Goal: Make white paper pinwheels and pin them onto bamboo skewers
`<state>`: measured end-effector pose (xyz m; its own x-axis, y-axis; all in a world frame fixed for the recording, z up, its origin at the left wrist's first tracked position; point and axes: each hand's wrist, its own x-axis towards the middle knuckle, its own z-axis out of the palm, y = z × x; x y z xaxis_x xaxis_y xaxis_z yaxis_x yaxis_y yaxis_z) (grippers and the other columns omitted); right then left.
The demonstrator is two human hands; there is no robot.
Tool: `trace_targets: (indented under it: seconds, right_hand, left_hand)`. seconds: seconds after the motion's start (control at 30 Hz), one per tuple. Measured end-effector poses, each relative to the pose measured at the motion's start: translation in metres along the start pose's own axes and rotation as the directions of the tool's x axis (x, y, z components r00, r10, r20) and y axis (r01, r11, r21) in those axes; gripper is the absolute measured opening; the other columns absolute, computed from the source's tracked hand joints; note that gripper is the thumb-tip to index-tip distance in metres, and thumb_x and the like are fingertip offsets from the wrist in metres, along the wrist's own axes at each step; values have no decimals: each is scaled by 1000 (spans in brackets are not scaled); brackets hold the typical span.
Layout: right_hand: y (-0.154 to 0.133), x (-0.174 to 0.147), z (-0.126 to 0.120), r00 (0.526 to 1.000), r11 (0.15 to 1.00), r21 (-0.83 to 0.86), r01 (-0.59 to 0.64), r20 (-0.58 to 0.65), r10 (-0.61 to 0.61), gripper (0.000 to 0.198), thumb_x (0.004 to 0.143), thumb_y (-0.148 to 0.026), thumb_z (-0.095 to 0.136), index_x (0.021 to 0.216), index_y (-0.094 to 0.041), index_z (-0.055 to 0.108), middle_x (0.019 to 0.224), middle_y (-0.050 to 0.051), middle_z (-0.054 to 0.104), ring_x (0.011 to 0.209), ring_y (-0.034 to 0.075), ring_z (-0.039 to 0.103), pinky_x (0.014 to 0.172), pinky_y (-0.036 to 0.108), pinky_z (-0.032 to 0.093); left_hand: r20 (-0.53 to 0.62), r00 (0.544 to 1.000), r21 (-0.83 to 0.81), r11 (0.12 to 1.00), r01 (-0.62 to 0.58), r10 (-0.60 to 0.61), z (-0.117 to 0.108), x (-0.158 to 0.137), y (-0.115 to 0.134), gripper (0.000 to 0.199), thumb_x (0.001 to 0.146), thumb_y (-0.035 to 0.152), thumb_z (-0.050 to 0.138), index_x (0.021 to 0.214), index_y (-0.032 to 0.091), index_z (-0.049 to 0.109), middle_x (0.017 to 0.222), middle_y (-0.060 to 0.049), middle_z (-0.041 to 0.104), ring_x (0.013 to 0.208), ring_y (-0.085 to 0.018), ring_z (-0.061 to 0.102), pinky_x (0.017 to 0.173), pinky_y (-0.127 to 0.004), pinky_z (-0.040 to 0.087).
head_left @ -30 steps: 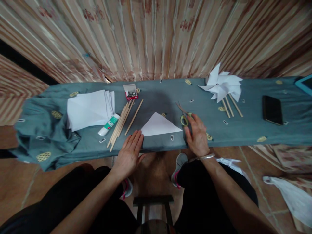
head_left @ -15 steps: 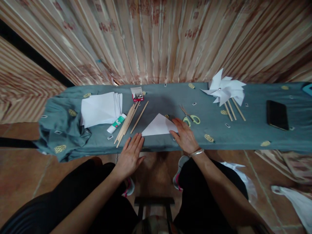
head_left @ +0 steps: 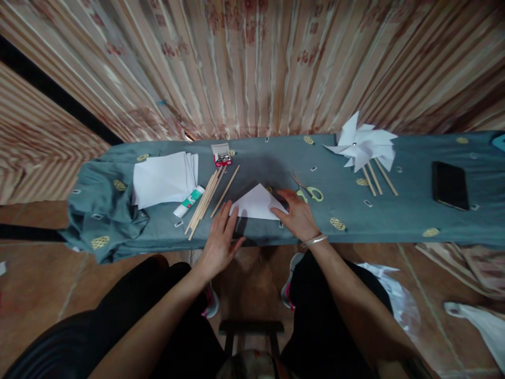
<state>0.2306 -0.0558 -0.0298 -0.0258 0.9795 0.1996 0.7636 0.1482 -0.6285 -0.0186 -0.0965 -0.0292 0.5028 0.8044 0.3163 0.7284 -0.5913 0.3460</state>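
Observation:
A white sheet of paper folded into a triangle (head_left: 258, 204) lies flat on the cloth-covered table in front of me, its peak pointing away. My left hand (head_left: 221, 242) rests its outstretched fingertips at the triangle's left corner, thumb apart. At the right corner, my right hand (head_left: 298, 215) has thumb and fingers spread, the thumb lying along the paper's edge. A silver bangle circles the right wrist. Just beyond the right fingers lie scissors (head_left: 314, 193) with pale green handles. Several wooden sticks (head_left: 205, 202) lie left of the paper.
A glue stick (head_left: 189, 202) touches a stack of white paper (head_left: 160, 179) on the left. Behind the sticks sits an open red box of small metal pins (head_left: 222, 157). White paper pinwheels (head_left: 365, 142) on sticks and a black phone (head_left: 450, 185) are to the right.
My left hand has moved slightly up and right, its fingers now over the triangle's left corner. The right hand has shifted a little left, and the paper stays nearly in place.

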Motion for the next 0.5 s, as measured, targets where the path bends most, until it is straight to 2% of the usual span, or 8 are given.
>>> trace_targets:
  seconds: [0.1,0.2,0.33,0.43,0.5]
  right_hand:
    - [-3,2,-1,997,992,103,-74,32,71,44,75,-29,71,118,-16,66,106,10,74,83,23,70,79,38,56]
    - [-4,2,1,989,959,245,-142,72,128,35,76,-27,67,111,-20,69,91,4,76,72,18,68,70,33,55]
    - [-6,-2,-1,988,894,421,-154,38,152,33,78,-29,65,110,-19,68,99,6,75,76,17,68,70,31,55]
    - [-10,-6,-6,991,889,442,-122,0,136,36,79,-32,66,113,-21,66,105,6,74,79,17,67,69,31,55]
    - [-13,-9,-8,993,889,445,-110,10,118,37,79,-33,66,114,-22,66,106,6,74,77,17,66,67,30,55]
  left_hand:
    - [-34,999,-2,1000,-3,3,8,10,-4,80,94,30,51,156,22,1,158,-23,24,149,-34,23,113,-57,34]
    - [-74,997,14,1000,16,-15,11,18,-6,77,94,34,52,155,21,8,157,-22,30,148,-33,25,116,-59,26]
    - [-106,994,-1,1000,17,-17,15,34,-2,75,94,39,51,154,20,12,156,-22,32,148,-31,26,118,-58,19]
    - [-117,993,-37,999,21,-25,18,46,1,70,95,40,49,153,18,17,154,-21,38,147,-31,29,118,-57,18]
    - [-108,994,-69,997,22,-30,20,54,2,64,95,37,48,151,19,23,149,-19,45,143,-30,36,118,-57,19]
